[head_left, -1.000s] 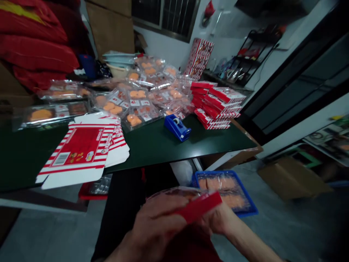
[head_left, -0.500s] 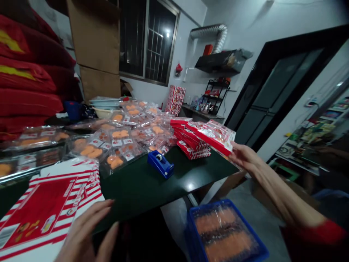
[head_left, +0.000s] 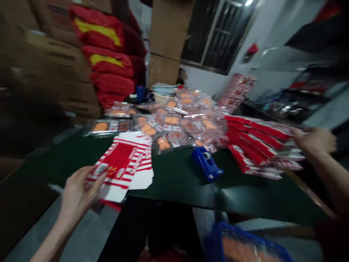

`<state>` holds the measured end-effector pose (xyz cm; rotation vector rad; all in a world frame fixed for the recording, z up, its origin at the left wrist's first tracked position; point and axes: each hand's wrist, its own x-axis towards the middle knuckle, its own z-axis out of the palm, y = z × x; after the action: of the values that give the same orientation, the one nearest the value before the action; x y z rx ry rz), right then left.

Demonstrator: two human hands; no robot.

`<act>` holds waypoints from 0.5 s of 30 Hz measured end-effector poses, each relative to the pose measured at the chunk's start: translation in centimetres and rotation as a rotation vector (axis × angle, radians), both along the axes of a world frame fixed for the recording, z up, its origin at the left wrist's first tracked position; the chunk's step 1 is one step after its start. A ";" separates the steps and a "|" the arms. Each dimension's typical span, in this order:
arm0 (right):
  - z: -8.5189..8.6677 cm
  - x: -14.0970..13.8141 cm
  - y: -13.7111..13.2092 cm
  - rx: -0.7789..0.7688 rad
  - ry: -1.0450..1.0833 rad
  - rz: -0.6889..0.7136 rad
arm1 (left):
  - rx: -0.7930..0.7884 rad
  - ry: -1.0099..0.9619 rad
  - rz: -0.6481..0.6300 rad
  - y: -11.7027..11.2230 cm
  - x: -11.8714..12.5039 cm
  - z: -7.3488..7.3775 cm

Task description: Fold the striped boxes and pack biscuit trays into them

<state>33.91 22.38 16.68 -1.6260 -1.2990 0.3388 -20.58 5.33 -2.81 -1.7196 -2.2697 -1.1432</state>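
My left hand (head_left: 81, 187) has its thumb and fingers closed on the near left edge of a flat red-and-white striped carton (head_left: 117, 160), the top one of a fanned pile on the green table. My right hand (head_left: 313, 142), smeared by motion, is at the right end of the stacked red-and-white boxes (head_left: 259, 142); whether its fingers grip a box is unclear. Between the two piles sits a blue tape dispenser (head_left: 207, 163). Behind it are heaped clear packs (head_left: 171, 122) with orange pieces and small white sachets inside.
Below the table's front edge stands a blue crate (head_left: 256, 240) with orange contents under clear film. Red sacks (head_left: 111, 62) and cardboard boxes (head_left: 65, 69) are stacked at the back left. Pale basins (head_left: 163, 91) stand behind the packs. A tall striped stack (head_left: 237, 91) leans at the back.
The view has swung left. My left hand has closed on the top flat carton. The box my right hand held out in the air is now at the stack, with that hand beside it.
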 end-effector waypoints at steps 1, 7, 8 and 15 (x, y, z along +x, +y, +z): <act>-1.0 -1.8 0.0 0.016 -0.021 0.006 | -0.084 0.030 0.043 0.4 -0.1 0.0; -10.8 -21.7 -3.7 -0.478 0.129 0.733 | -0.389 0.196 0.110 1.4 -0.1 -0.2; -12.1 -25.3 -3.9 -0.611 0.240 0.801 | -0.388 0.208 0.104 1.3 -0.1 -0.5; -15.6 -38.5 -0.3 -0.862 0.386 0.831 | 0.058 -0.030 0.055 0.1 0.2 -3.5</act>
<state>-4.61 22.06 1.06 -1.4424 -1.5565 1.8221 -20.42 5.47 -6.26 -1.6196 -2.2616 -1.2190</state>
